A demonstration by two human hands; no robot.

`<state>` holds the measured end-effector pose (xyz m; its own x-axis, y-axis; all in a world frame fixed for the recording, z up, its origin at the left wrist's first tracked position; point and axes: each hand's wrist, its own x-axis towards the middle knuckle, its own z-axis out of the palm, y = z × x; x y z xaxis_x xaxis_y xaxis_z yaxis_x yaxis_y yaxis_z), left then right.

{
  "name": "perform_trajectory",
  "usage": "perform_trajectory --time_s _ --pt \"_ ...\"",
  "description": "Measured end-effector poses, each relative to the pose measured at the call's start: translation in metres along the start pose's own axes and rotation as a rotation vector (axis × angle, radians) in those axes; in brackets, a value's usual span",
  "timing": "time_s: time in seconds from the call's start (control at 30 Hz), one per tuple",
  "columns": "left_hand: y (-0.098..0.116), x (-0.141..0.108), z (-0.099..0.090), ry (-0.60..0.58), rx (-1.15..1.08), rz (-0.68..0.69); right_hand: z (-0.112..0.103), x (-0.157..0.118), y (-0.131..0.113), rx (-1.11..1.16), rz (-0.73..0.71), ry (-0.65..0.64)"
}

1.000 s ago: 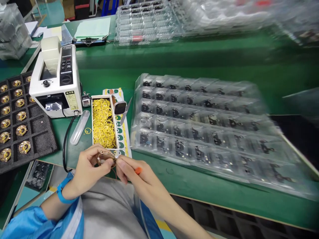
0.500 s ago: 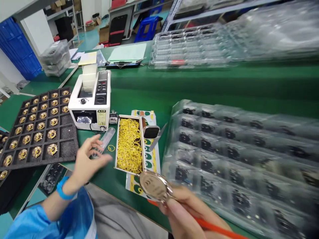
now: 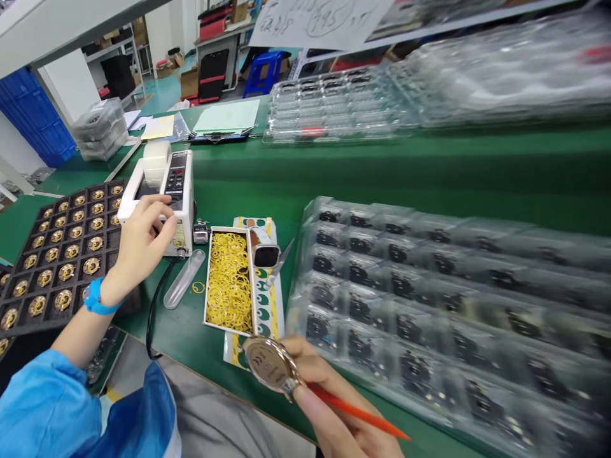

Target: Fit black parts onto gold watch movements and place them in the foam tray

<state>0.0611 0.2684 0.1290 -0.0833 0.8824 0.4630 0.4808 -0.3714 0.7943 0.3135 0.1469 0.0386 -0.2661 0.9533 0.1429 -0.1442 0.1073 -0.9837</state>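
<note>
Your right hand (image 3: 329, 401) pinched the round rose-gold metal case (image 3: 270, 362) and held an orange pointed stick (image 3: 360, 412), near the white box of yellow rings (image 3: 229, 280). Beyond, your left hand (image 3: 146, 238), fingers loosely spread, was over the white boxy tape dispenser (image 3: 184, 210).

The right hand (image 3: 329, 401) holds a round metal watch case (image 3: 270, 364) and an orange stick (image 3: 360, 413). The left hand (image 3: 146, 245) is over the white dispenser (image 3: 186, 219).
</note>
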Motion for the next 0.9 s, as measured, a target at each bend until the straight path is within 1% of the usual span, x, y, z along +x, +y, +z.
perform_trajectory --time_s 0.03,0.07,0.1,0.17,0.2,0.23,0.3,0.33,0.4,0.47,0.57,0.8,0.9 --pt "0.005 0.002 0.000 -0.084 0.114 0.066 0.000 0.000 0.000 0.033 0.030 -0.004" --pt "0.010 0.002 0.001 -0.129 0.174 0.109 0.001 0.000 0.001 0.064 0.066 0.000" --pt "0.015 -0.001 0.002 -0.136 0.171 0.129 0.002 0.000 0.002 0.097 0.102 0.011" --pt "0.027 -0.015 0.005 -0.135 0.060 0.123 0.003 0.001 0.003 0.161 0.171 0.031" --pt "0.033 -0.025 0.007 -0.175 -0.002 0.109 0.003 0.001 0.004 0.190 0.201 0.033" --pt "0.038 -0.037 0.009 -0.259 -0.073 0.062 0.004 0.002 0.005 0.220 0.221 0.033" --pt "0.043 -0.061 0.015 -0.458 -0.203 -0.087 0.004 0.004 0.006 0.273 0.242 0.028" --pt "0.044 -0.072 0.018 -0.539 -0.254 -0.154 0.005 0.004 0.006 0.293 0.244 0.027" --pt "0.043 -0.088 0.026 -0.639 -0.315 -0.235 0.006 0.003 0.007 0.311 0.244 0.024" --pt "0.041 -0.096 0.033 -0.680 -0.324 -0.253 0.007 0.001 0.008 0.309 0.242 0.012" --pt "0.039 -0.098 0.038 -0.708 -0.295 -0.259 0.008 -0.002 0.009 0.288 0.233 -0.001" --pt "0.036 -0.102 0.039 -0.712 -0.265 -0.291 0.012 -0.002 0.007 0.271 0.235 -0.013" --pt "0.034 -0.103 0.039 -0.704 -0.263 -0.281 0.012 -0.002 0.006 0.237 0.242 0.000"
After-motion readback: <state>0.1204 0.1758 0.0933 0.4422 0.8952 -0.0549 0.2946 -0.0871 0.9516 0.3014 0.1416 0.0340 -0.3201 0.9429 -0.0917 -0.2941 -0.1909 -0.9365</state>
